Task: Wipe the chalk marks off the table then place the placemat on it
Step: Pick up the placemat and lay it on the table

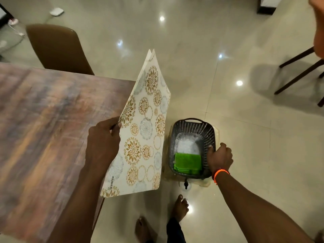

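A white placemat (143, 130) with gold and grey flower circles hangs upright beside the table's right edge, pinched at its left edge by my left hand (103, 139). The wooden table (43, 123) fills the left side; I see no clear chalk marks on it. My right hand (219, 157), with an orange band at the wrist, grips the right rim of a dark grey perforated basket (208, 130) on the floor. Inside the basket lie a folded green cloth (187, 163) and something white and crinkled (188, 144).
A brown chair (57, 48) stands behind the table. Dark chair legs (298, 74) are at the right. The glossy tiled floor (245, 128) spreads around the basket. My bare feet (178, 207) stand just below it. A white object (57, 11) lies on the floor far left.
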